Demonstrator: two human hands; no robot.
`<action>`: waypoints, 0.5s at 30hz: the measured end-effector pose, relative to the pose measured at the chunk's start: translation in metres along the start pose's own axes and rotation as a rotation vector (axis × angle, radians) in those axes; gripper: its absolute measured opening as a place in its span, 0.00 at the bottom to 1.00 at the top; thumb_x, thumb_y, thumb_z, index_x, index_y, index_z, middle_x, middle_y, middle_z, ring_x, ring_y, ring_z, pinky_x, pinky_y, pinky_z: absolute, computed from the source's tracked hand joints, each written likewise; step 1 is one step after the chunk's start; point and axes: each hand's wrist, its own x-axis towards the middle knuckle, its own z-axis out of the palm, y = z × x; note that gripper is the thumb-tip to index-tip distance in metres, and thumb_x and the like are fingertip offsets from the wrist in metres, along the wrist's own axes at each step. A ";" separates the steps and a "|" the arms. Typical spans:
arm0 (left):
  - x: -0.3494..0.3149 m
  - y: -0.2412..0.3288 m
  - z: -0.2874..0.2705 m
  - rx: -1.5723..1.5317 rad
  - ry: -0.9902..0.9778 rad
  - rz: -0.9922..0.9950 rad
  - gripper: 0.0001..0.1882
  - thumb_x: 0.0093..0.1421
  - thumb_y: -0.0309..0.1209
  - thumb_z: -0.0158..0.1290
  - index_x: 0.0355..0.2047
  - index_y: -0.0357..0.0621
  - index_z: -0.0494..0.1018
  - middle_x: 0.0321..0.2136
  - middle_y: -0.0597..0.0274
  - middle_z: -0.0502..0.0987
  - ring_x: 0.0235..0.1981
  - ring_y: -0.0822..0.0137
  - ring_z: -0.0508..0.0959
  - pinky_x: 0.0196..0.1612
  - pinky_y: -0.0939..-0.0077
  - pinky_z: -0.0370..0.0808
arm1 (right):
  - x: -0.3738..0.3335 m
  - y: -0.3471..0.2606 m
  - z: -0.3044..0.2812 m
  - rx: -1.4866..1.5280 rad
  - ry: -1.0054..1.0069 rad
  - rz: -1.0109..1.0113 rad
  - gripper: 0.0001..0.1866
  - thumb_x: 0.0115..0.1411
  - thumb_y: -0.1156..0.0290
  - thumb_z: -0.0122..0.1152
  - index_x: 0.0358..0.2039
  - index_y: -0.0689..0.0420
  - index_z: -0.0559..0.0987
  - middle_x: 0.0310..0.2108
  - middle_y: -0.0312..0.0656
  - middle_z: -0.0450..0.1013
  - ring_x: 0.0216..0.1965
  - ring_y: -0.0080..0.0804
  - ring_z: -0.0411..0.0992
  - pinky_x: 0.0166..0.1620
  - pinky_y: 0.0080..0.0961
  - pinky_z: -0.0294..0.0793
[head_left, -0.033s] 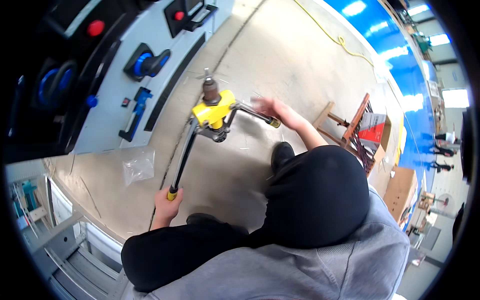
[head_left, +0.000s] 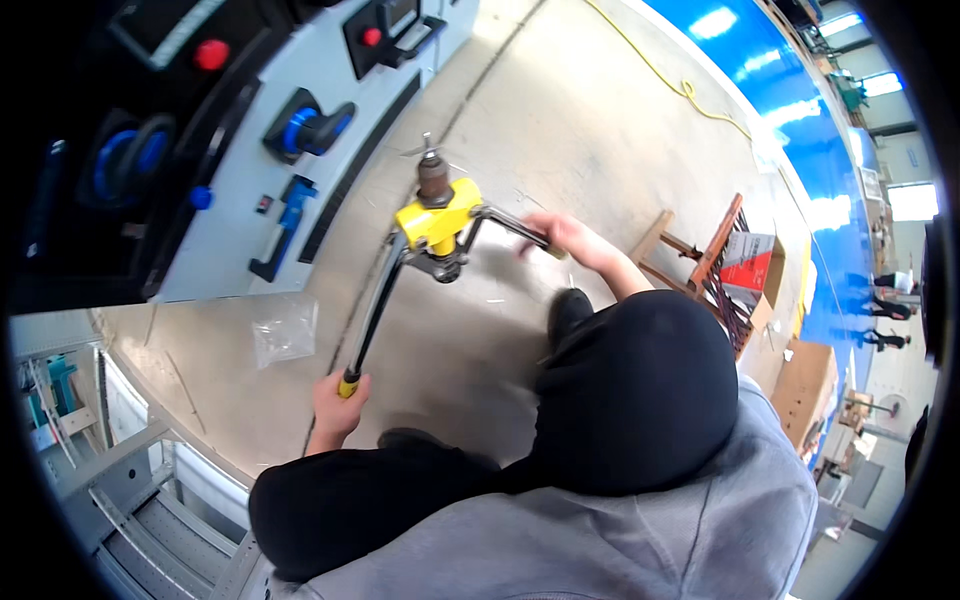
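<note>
A two-handled lever riveter (head_left: 437,222) with a yellow body, a dark nose and long metal arms is held out over the floor ahead of my knees. Its nose points away from me. My left hand (head_left: 340,405) is closed round the black-and-yellow grip (head_left: 348,383) at the end of its left arm. At the end of the right arm (head_left: 515,226), my right hand (head_left: 572,238) lies across the handle. Its fingers are smeared by motion, so how firmly they close does not show.
A pale machine panel (head_left: 335,165) with blue-and-black handles stands at the left. Clear plastic film (head_left: 285,333) lies on the floor (head_left: 570,110). A wooden stool (head_left: 718,240) and a cardboard box (head_left: 800,380) are at the right; a metal ladder-like frame (head_left: 165,505) is lower left.
My right hand has moved a little toward the right and down, onto the right arm's handle. The panel and riveter sit slightly farther right in view. My left hand keeps its hold.
</note>
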 end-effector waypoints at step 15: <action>0.101 0.198 -0.053 -0.213 -0.213 -0.005 0.15 0.70 0.34 0.56 0.26 0.43 0.69 0.15 0.67 0.70 0.15 0.74 0.71 0.21 0.75 0.69 | -0.001 -0.251 -0.049 -0.692 0.692 -0.321 0.15 0.64 0.62 0.66 0.31 0.62 0.77 0.17 0.39 0.65 0.20 0.27 0.62 0.27 0.28 0.64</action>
